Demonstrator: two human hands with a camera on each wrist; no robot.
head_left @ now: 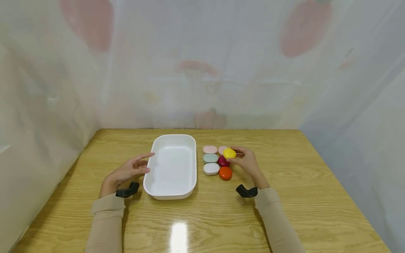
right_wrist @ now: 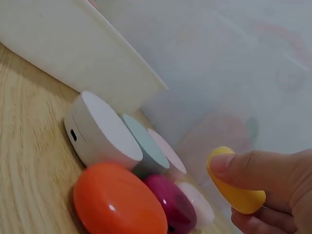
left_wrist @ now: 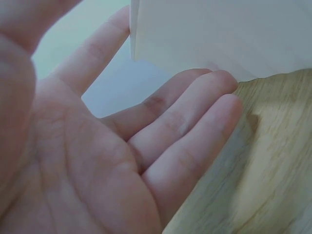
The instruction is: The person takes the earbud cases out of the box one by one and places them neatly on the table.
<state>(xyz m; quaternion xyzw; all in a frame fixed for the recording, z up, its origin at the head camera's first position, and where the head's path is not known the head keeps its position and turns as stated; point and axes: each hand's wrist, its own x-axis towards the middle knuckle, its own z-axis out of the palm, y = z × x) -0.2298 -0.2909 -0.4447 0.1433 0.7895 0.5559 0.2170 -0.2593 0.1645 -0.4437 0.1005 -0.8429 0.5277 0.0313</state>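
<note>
In the head view my right hand (head_left: 248, 161) pinches a yellow earbud case (head_left: 229, 153), held up over the other cases. The right wrist view shows the thumb laid on one face of this yellow earbud case (right_wrist: 236, 187), fingers behind it. Below are an orange case (head_left: 225, 173), a magenta case (head_left: 223, 161) and a partly covered pale pink round case (head_left: 222, 150). My left hand (head_left: 128, 170) is at the left side of a white rectangular tub (head_left: 169, 196). Its fingers are loosely extended, with the index fingertip at the rim in the left wrist view.
Between the tub and the round cases stands a column of oval cases: pink (head_left: 210, 150), pale green (head_left: 210, 158) and white (head_left: 211, 169). All stand on a wood-grain table (head_left: 209, 225). A patterned pale curtain (head_left: 202, 98) hangs behind and at the sides.
</note>
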